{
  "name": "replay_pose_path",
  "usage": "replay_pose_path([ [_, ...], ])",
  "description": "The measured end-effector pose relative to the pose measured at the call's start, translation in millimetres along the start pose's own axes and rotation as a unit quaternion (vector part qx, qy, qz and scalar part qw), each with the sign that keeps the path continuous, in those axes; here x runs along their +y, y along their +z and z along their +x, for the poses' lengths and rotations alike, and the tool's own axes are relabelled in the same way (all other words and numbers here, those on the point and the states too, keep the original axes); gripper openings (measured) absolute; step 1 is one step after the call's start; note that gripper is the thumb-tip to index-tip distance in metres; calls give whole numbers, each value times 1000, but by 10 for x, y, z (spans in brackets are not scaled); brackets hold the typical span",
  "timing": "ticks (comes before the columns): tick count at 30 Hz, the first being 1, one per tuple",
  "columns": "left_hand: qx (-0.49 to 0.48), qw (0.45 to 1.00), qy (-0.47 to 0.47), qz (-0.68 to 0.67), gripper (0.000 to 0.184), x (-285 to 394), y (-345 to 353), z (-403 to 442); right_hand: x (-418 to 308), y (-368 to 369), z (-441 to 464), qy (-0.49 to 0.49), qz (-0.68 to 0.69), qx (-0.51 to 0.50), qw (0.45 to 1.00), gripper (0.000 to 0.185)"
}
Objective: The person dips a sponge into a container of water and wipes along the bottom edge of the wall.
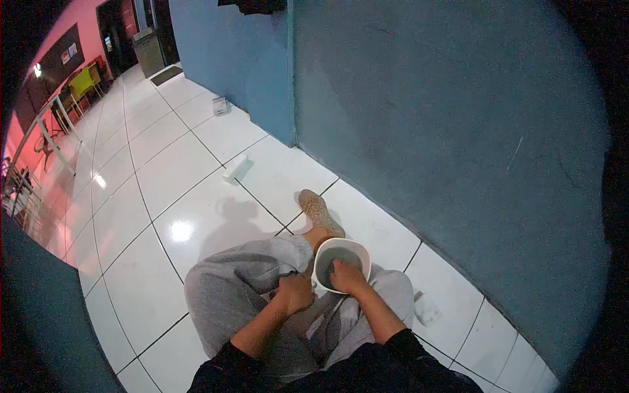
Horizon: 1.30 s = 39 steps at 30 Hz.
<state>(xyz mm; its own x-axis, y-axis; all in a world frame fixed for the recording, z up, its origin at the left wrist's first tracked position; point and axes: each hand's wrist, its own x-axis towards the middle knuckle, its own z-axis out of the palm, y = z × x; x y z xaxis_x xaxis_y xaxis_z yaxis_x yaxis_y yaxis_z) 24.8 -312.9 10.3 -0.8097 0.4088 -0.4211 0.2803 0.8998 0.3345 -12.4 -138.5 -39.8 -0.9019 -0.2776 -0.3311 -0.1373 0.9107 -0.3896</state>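
Observation:
A white tub with a grey inside stands between my crossed legs in grey trousers. My right hand reaches into the tub with its fingers curled; what they hold, if anything, is hidden. Just left of the tub, my left hand is closed in a fist near the rim, over my leg, and its contents cannot be made out. Beyond the tub, my foot in a patterned tan sock rests on the floor.
White floor tiles meet a blue-grey wall on the right. A white object lies ahead, a small clear container by the wall, and a white packet right of my knee. A metal railing stands far left.

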Motion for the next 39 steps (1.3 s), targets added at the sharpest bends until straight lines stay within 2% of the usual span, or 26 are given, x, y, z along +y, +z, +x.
replay_pose_path([
  [1, 0, 1000, 0, 0, 79, 8, -22, 1, 34, 33, 25, -2, 7, 4, 1000, 35],
  [3, -31, 999, -4, 27, 68, 19, -50, 8, 128, 134, 93, -3, 14, 9, 1000, 36],
  [6, -15, 999, -3, 38, 60, 13, -24, -2, 179, 207, 130, -5, 26, 11, 1000, 31],
  [9, -32, 999, 5, 21, 61, 4, -33, 14, 84, 58, 31, -46, -10, -10, 999, 25],
  [12, -18, 999, -18, 27, 56, 36, -32, 1, 13, -23, -34, -63, -49, 37, 996, 21],
  [14, -11, 1000, -18, 22, 54, 41, -37, -20, 2, 4, -18, -45, 0, 113, 993, 23],
  [16, -4, 1000, -18, 17, 52, -8, 43, 8, -63, -50, -39, -7, 8, 122, 992, 25],
  [17, 37, 999, 2, 26, 62, -96, 180, 79, -110, -92, -62, 31, 16, 132, 991, 27],
  [18, 78, 996, 22, 35, 79, -115, 209, 94, -107, -98, -76, 31, 16, 132, 991, 27],
  [22, 43, 997, 14, 55, 72, -50, 95, 61, -36, -44, -60, -17, 5, 111, 994, 31],
  [24, -1, 999, -10, 30, 48, 7, 8, 9, 19, 34, 10, -33, 12, 107, 994, 30],
  [25, -1, 1000, -10, 30, 48, -20, 55, 25, 43, 72, 50, -2, 10, 73, 997, 26],
  [27, 77, 997, 27, 6, 66, -69, 131, 41, 71, 130, 78, 28, 8, 39, 999, 24],
  [28, 77, 997, 27, 6, 66, -81, 165, 65, 98, 163, 70, 9, -12, 26, 1000, 24],
  [30, 13, 1000, -13, 19, 50, -17, 80, 49, 111, 142, 46, -10, -32, 13, 999, 26],
  [32, 23, 1000, -2, 16, 49, -28, 68, 28, 126, 113, 27, -36, -64, -14, 997, 32],
  [36, 11, 1000, -2, 27, 50, -11, 34, 27, 127, 97, 66, -49, -68, -28, 996, 29],
  [38, 19, 1000, 6, 21, 50, -50, 77, 43, 105, 48, 22, -59, -7, 84, 995, 22],
  [39, 27, 999, 13, 14, 50, -63, 94, 49, 56, -45, -24, -60, -8, 84, 995, 22],
])
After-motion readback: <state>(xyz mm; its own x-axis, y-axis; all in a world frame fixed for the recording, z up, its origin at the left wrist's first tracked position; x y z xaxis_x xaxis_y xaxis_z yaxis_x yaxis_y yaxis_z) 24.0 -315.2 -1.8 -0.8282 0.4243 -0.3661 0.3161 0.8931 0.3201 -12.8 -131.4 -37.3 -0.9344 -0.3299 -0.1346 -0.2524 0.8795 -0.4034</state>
